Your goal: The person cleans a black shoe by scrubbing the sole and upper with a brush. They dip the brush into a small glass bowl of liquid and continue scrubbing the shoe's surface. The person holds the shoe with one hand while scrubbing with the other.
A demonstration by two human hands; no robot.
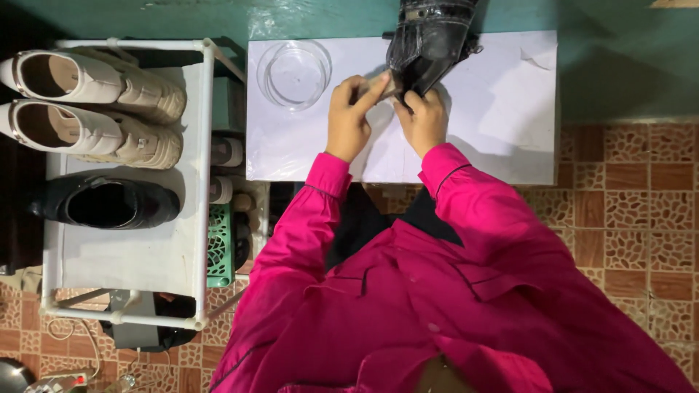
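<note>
- Pink sleeves [408, 291] fill 6 o'clock.
- Left hand [349, 116] pinches a small tan pad [380, 86] against the black shoe [428, 40] at 12 o'clock.
- Right hand [424, 120] curls closed on the toe (glossy, so it may slip).
- Clear dish [294, 73] at 10 o'clock risks a knock.

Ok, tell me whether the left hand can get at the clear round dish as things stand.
Probably yes: the left hand sits just right of the clear round dish on the white board, with nothing between them, though it is now touching the black shoe.

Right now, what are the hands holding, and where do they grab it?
Both hands, left hand and right hand, hold the black shoe at its near end.
</note>
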